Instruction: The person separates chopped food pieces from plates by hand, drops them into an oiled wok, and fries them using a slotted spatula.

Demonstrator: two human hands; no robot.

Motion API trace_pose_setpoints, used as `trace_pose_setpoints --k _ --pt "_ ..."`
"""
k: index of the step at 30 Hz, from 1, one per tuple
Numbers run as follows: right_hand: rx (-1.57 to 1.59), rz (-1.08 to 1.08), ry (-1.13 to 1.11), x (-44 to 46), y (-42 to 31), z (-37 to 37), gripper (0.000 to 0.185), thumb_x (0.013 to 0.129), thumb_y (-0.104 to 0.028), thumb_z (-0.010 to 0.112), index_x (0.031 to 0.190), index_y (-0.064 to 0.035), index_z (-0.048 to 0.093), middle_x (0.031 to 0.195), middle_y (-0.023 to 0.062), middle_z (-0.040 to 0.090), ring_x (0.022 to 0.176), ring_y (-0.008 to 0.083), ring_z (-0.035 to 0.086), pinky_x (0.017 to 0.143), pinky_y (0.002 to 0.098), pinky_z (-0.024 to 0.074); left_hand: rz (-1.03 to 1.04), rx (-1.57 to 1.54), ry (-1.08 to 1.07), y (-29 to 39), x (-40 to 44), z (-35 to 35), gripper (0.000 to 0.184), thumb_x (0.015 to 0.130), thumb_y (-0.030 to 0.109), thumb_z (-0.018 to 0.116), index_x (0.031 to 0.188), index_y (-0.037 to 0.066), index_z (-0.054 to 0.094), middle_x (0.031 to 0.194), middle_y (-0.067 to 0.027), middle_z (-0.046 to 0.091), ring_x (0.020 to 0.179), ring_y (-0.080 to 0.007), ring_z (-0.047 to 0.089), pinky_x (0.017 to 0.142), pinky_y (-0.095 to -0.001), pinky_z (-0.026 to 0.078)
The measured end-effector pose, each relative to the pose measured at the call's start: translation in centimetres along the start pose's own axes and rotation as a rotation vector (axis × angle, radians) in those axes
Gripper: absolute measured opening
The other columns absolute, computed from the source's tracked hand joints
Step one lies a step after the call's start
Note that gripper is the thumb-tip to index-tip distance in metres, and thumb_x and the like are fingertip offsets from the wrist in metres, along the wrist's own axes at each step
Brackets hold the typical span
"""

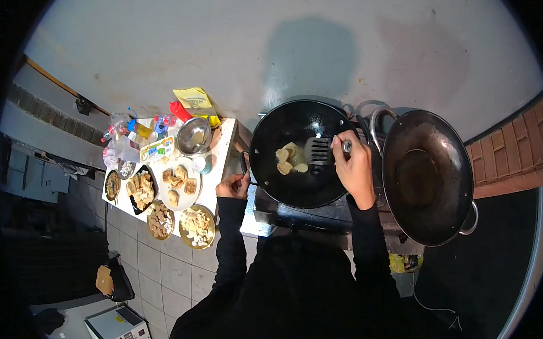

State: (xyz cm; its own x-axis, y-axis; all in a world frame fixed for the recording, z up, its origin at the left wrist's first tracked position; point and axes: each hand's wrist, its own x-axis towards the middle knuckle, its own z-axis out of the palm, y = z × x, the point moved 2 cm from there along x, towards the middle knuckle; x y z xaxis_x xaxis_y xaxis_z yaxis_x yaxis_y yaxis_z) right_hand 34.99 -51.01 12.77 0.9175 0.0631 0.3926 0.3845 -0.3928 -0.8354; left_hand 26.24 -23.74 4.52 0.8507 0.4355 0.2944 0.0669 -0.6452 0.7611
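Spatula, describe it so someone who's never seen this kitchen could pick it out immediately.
Find the black wok on the stove, left of the brownish wok. Over it, the right hand holds the spatula, its head just right of the pale food pieces. Long slots through that grey head set it apart from the solid food beside it.

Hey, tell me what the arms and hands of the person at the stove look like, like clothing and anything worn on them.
Both arms are in plain black long sleeves, with no marking that I can make out. The left hand and right hand are bare, without gloves. No cables run along either arm.
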Motion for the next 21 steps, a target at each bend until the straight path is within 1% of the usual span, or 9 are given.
trace_pose_setpoints --k 2,3,5,7,9,10,14,17,21 --pt "-0.089 -0.042 0.026 0.0 -0.5 -0.7 0.011 0.085 -0.003 0.059 0.079 0.0009 0.051 0.068 0.0178 0.055 0.056 0.0340 0.055 0.050 0.0384 0.0400 -0.087 0.031 -0.063 0.5 0.0 -0.3 0.027 0.080 0.026 0.071 0.079 -0.001 0.068 0.059 -0.0076 0.058 0.054 -0.0148 0.052 0.053 -0.0289 0.042" --pt "-0.175 -0.089 0.050 0.0 -0.7 -0.9 0.011 0.085 -0.003 0.058 0.079 0.0008 0.050 0.068 0.0183 0.054 0.057 0.0361 0.055 0.051 0.0394 0.0401 -0.089 0.030 -0.061 0.4 0.0 -0.2 0.027 0.080 0.026 0.071 0.079 -0.001 0.068 0.059 -0.0076 0.058 0.054 -0.0148 0.052 0.053 -0.0289 0.042" --pt "-0.188 -0.085 0.044 -0.1 -0.1 -0.5 0.011 0.085 -0.004 0.058 0.079 0.0007 0.050 0.068 0.0192 0.054 0.060 0.0387 0.054 0.051 0.0403 0.0403 -0.039 -0.037 -0.001 0.0 -0.1 0.1 0.024 0.079 0.022 0.073 0.075 -0.001 0.067 0.053 -0.0018 0.051 0.047 -0.0076 0.042 0.045 -0.0240 0.033" --pt "-0.144 -0.027 0.075 -0.2 1.2 0.5 0.010 0.085 -0.003 0.058 0.080 0.0007 0.051 0.067 0.0194 0.054 0.061 0.0386 0.054 0.052 0.0405 0.0404 -0.034 -0.023 0.002 -0.3 0.0 0.2 0.024 0.079 0.022 0.073 0.075 -0.001 0.066 0.053 -0.0020 0.052 0.046 -0.0078 0.042 0.045 -0.0243 0.033" --pt "0.005 0.016 0.041 -0.2 2.2 1.9 0.009 0.085 -0.004 0.059 0.081 0.0008 0.052 0.065 0.0190 0.053 0.058 0.0354 0.055 0.051 0.0395 0.0408 -0.024 -0.010 0.002 -0.3 0.0 0.2 0.025 0.079 0.022 0.073 0.074 -0.001 0.066 0.053 -0.0021 0.052 0.046 -0.0080 0.042 0.045 -0.0246 0.033" --pt "0.018 0.065 0.022 -0.3 2.1 2.0 0.009 0.086 -0.004 0.058 0.081 0.0008 0.053 0.065 0.0165 0.055 0.054 0.0282 0.058 0.050 0.0360 0.0416 -0.025 -0.009 0.000 -0.2 0.0 0.2 0.025 0.079 0.023 0.073 0.074 -0.001 0.066 0.053 -0.0023 0.052 0.046 -0.0082 0.042 0.045 -0.0248 0.033" --pt "0.196 0.077 0.082 0.0 0.4 1.0 0.010 0.087 -0.004 0.057 0.081 0.0014 0.053 0.066 0.0117 0.059 0.054 0.0204 0.059 0.049 0.0298 0.0419 0.021 0.017 0.018 0.3 -0.1 -0.2 0.025 0.079 0.022 0.073 0.074 -0.001 0.066 0.053 -0.0029 0.051 0.046 -0.0086 0.041 0.045 -0.0251 0.033" --pt "0.086 0.002 0.097 0.2 0.3 0.0 0.009 0.087 -0.004 0.058 0.081 0.0013 0.053 0.065 0.0131 0.058 0.052 0.0207 0.057 0.049 0.0313 0.0413 -0.003 -0.008 0.006 0.2 0.0 0.0 0.025 0.079 0.022 0.073 0.074 -0.001 0.066 0.053 -0.0032 0.050 0.046 -0.0091 0.041 0.045 -0.0253 0.034" --pt "-0.099 -0.023 0.098 -0.1 0.6 0.1 0.010 0.085 -0.003 0.058 0.079 0.0009 0.051 0.064 0.0173 0.053 0.052 0.0295 0.054 0.050 0.0361 0.0396 0.019 0.011 0.004 0.0 0.1 0.1 0.025 0.079 0.022 0.073 0.074 -0.001 0.066 0.053 -0.0035 0.050 0.046 -0.0094 0.042 0.045 -0.0254 0.034"
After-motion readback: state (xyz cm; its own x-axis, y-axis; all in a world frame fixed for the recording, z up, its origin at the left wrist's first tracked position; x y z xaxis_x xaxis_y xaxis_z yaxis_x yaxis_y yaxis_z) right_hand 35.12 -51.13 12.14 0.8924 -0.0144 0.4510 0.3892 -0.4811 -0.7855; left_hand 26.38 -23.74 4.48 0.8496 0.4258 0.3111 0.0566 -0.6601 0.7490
